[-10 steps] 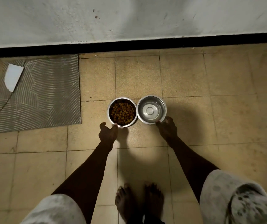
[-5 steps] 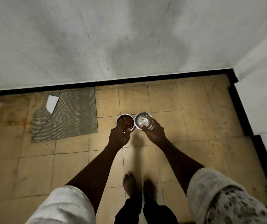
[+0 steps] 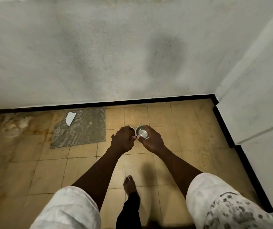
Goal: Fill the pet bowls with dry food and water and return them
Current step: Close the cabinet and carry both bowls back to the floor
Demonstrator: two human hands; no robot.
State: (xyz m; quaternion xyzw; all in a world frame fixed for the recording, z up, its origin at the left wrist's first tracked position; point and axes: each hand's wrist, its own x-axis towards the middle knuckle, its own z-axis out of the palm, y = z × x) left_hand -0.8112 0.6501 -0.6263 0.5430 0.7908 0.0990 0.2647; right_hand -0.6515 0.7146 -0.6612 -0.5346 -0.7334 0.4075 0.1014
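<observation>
The left hand (image 3: 122, 140) grips the food bowl (image 3: 131, 131) and the right hand (image 3: 150, 139) grips the water bowl (image 3: 142, 132), side by side above the tiled floor (image 3: 173, 146), so keeping both level should avoid spills.

Near the middle of the frame, two bare arms reach forward and down. The left hand (image 3: 122, 140) grips a small metal bowl of dry food (image 3: 132, 131), its fingers wrapped over the near rim and covering much of the kibble. Just to the right, the right hand (image 3: 152, 140) holds a shiny metal bowl (image 3: 142, 132); whether it contains water cannot be told. The two bowls sit side by side, almost touching. Below them lies a yellowish tiled floor (image 3: 173, 123), with a grey ridged mat (image 3: 84, 129) at left centre carrying a white scrap (image 3: 71, 118). One bare foot (image 3: 130, 185) shows at lower centre.
</observation>
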